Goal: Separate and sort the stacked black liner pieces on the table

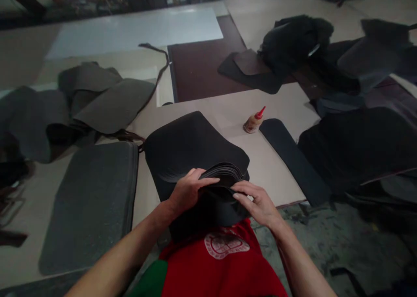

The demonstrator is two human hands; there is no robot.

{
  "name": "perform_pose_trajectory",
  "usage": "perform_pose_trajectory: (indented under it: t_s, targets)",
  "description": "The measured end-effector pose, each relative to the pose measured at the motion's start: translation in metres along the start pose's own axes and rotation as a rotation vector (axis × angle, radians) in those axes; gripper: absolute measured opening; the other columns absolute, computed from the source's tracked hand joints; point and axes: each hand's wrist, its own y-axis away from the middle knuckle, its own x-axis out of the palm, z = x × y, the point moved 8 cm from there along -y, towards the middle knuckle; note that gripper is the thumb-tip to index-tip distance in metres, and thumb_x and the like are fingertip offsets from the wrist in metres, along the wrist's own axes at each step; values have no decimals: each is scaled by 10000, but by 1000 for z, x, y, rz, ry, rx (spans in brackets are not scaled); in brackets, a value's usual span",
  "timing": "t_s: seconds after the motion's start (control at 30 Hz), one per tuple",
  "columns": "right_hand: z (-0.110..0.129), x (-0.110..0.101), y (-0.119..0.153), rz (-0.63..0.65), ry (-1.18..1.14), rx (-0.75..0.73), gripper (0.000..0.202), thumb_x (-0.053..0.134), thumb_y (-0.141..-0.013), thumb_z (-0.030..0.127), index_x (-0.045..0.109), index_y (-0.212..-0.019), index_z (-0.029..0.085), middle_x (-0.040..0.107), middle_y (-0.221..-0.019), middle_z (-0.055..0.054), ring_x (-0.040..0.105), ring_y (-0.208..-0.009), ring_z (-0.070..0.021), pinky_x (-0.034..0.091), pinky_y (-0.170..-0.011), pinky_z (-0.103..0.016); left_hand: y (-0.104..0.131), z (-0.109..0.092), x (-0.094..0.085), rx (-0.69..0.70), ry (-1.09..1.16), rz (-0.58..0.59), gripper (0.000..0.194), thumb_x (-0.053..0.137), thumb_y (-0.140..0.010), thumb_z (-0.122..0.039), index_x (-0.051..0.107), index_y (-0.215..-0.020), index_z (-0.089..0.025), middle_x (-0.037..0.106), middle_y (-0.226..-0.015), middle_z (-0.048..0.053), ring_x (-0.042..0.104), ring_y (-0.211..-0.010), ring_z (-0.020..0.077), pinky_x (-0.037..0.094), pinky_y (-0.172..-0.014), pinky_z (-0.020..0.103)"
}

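A stack of black sheets point(192, 143), leather-like, lies at the near edge of the table, its front edges lifted and fanned. My left hand point(190, 190) grips the lifted sheets at their front edge, thumb on top and fingers partly hidden beneath. At the right corner my right hand point(256, 201) pinches the edge of a black sheet between thumb and fingers. Below both hands, part of the black material hangs over the table edge against the red apron point(228, 266).
A small glue bottle point(253, 122) with a red nozzle stands right of the stack, beside a long dark strip point(293, 158). Grey stacked panels point(91, 206) lie at left, with loose grey pieces point(114, 103) behind. Dark piles point(361, 140) cover the right side.
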Motion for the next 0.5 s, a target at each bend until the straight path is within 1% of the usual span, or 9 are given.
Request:
perform_pose_trajectory:
  t_s: [0.13,0.27,0.4,0.5]
  targets:
    - [0,0,-2,-21,11,-12,141,643,-934,287,743,-1006,219,743,-1018,-79,698,-946,-202,566,-861,-335,0,0,-1,5,4,-9,514,469,-945,-104,614,-1331,-410,594,-1183,74,563,-1022,227,547,-845,350]
    - [-1,1,-4,-37,-6,-3,164,597,-962,289,738,-994,212,740,-993,-77,692,-925,-193,560,-840,-325,1,0,-1,7,10,-19,489,483,-943,-114,632,-1314,-396,595,-1177,77,564,-1022,225,544,-851,348]
    - [-1,1,-4,-62,-17,-4,197,564,-982,288,742,-991,206,745,-990,-81,691,-929,-193,557,-846,-325,1,1,0,8,13,-19,521,467,-931,-86,630,-1315,-396,596,-1166,71,562,-1013,214,540,-845,336]
    - [-1,0,-3,-81,-15,-13,191,568,-980,273,745,-998,202,745,-985,-80,695,-920,-185,557,-831,-308,0,2,1,2,26,-1,534,465,-925,-78,623,-1322,-399,594,-1176,73,562,-1029,221,540,-852,350]
